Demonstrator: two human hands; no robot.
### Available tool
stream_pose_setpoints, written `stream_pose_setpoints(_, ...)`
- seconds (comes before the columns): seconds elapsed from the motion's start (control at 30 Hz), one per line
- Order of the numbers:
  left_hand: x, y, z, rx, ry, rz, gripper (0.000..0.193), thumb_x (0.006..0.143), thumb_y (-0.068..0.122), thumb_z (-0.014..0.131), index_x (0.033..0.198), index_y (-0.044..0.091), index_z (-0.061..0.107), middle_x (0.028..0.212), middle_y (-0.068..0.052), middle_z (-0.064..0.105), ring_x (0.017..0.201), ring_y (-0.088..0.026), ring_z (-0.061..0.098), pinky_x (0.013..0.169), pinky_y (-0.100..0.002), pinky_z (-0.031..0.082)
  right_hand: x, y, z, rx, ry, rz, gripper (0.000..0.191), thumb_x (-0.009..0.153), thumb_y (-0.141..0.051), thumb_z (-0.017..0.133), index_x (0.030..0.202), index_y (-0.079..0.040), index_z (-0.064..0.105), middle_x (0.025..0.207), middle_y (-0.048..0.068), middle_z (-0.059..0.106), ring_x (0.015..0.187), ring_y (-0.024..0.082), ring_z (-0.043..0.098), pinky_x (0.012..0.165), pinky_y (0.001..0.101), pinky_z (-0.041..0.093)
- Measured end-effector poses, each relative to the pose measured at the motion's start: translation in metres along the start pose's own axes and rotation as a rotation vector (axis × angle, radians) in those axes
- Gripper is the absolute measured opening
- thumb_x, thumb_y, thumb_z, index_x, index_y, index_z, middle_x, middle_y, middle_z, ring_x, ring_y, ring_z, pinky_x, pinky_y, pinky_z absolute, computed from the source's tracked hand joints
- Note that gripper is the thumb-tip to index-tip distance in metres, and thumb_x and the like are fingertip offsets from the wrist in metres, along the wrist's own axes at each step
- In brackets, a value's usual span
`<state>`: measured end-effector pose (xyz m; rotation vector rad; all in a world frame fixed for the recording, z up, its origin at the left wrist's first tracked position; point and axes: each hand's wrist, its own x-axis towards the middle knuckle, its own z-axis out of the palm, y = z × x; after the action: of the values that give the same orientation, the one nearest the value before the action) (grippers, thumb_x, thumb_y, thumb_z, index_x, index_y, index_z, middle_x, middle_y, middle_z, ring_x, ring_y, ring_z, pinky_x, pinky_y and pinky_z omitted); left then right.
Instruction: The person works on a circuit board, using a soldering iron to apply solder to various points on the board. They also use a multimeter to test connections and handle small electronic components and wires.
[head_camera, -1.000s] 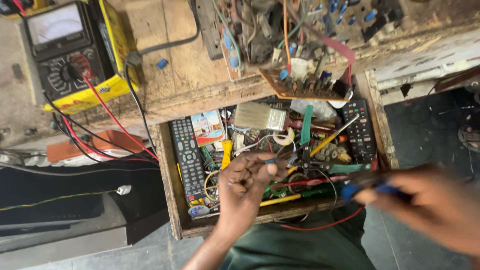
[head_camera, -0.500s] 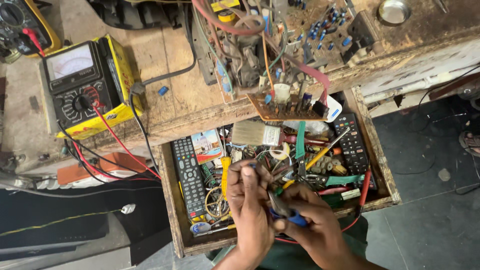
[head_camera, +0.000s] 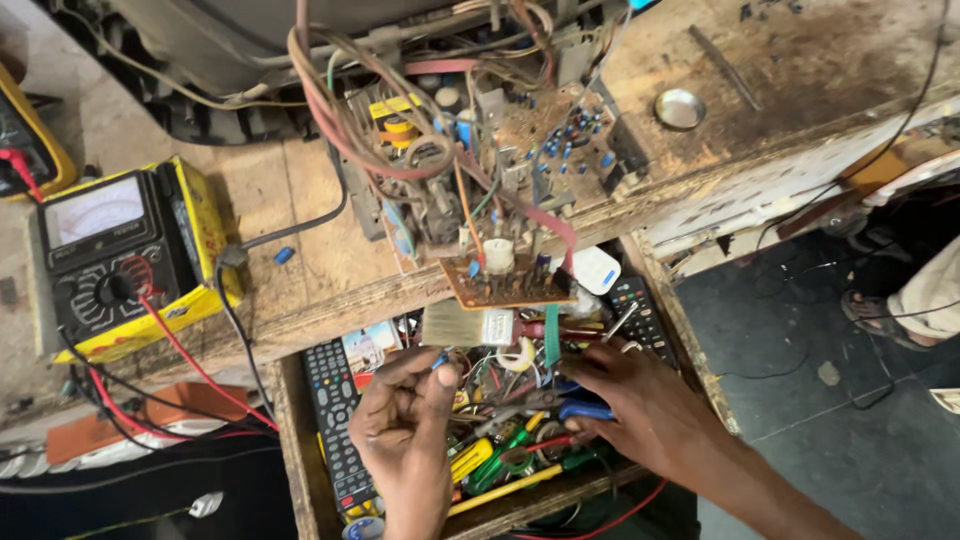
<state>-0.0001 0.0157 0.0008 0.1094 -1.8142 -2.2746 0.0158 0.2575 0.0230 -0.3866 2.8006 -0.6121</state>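
My left hand (head_camera: 405, 425) hovers over the open wooden drawer (head_camera: 290, 440), its fingertips pinched on a small blue-tipped part (head_camera: 440, 359). My right hand (head_camera: 640, 410) reaches into the drawer from the right, its fingers around a blue-handled tool (head_camera: 585, 410) that lies among the clutter. Between the hands are yellow and green screwdrivers (head_camera: 500, 465), loose wires and a flat paintbrush (head_camera: 465, 325). Just above the drawer a small brown circuit board (head_camera: 500, 287) hangs on wires over the bench edge.
A yellow analogue multimeter (head_camera: 110, 260) with red and black leads sits on the bench at left. An opened chassis with a large circuit board (head_camera: 540, 140) stands behind. Black remote controls (head_camera: 335, 420) lie in the drawer. A metal dish (head_camera: 680, 108) sits far right; another person's sandalled foot (head_camera: 880, 310) is on the floor.
The view has tilted up toward the bench. My right hand came in from the right with the blue-handled tool, met the left hand, then dropped into the drawer's right side.
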Motion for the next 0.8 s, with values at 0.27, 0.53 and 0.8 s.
stream_pose_setpoints(0.27, 0.005, -0.017, -0.002, 0.120, -0.085, -0.049, 0.022, 0.092, 0.002, 0.078, 0.113, -0.004, 0.075, 0.080, -0.005, 0.069, 0.065, -0.007, 0.052, 0.057, -0.019, 0.037, 0.023, 0.115, -0.132, -0.061, 0.781, 0.048, 0.018, 0.100, -0.013, 0.078, 0.117, -0.007, 0.076, 0.114, 0.011, 0.076, 0.098, 0.021, 0.072, 0.074, 0.0354, 0.054)
stream_pose_setpoints(0.53, 0.007, -0.017, 0.005, -0.104, -0.238, 0.010, 0.021, 0.088, -0.006, 0.075, 0.108, -0.006, 0.070, 0.102, -0.008, 0.073, 0.085, -0.011, 0.073, 0.074, -0.023, 0.059, 0.128, 0.221, -0.181, -0.663, 0.782, 0.158, 0.024, 0.092, -0.027, 0.081, 0.097, -0.003, 0.079, 0.096, 0.022, 0.074, 0.084, 0.038, 0.071, 0.074, 0.0481, 0.058)
stream_pose_setpoints(0.8, 0.008, -0.015, 0.001, -0.008, -0.235, -0.095, 0.020, 0.091, -0.004, 0.076, 0.110, -0.007, 0.072, 0.093, -0.008, 0.076, 0.082, -0.008, 0.070, 0.067, -0.020, 0.053, 0.101, 0.161, -0.143, -0.483, 0.980, 0.188, 0.019, 0.097, -0.019, 0.072, 0.100, 0.000, 0.075, 0.095, 0.021, 0.073, 0.081, 0.034, 0.073, 0.069, 0.0429, 0.060)
